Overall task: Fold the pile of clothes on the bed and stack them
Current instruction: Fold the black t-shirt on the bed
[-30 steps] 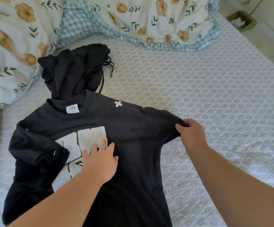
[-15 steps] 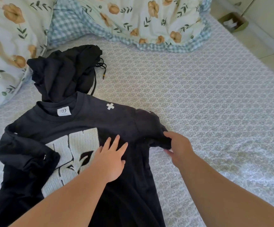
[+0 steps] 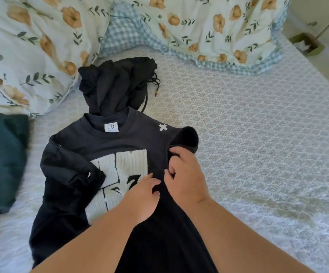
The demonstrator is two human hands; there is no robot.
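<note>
Lying flat on the bed [image 3: 258,134] is a dark shirt [image 3: 140,146] with a big white picture on its front and a small white cross near one shoulder. The bed has a pale sheet with a tiny round pattern all over it. The left hand [image 3: 143,196] rests flat on the middle of the shirt, its fingers relaxed and touching the cloth. The right hand [image 3: 183,174] is just beside it, and its grip pinches the shirt's right sleeve [image 3: 187,138], which is folded in over the chest. The other sleeve lies bent across the front too. Right behind the shirt's collar sits a bunched black hoodie [image 3: 116,83] with a cord hanging off one side. A flowery blanket [image 3: 199,26] with a blue checked edge is heaped along the far end of the bed, and it runs down the left side as well. A dark blue-green cloth [image 3: 4,162] lies at the left edge. Past the far right corner of the bed is a light floor with a small green box [image 3: 307,45] on it.
</note>
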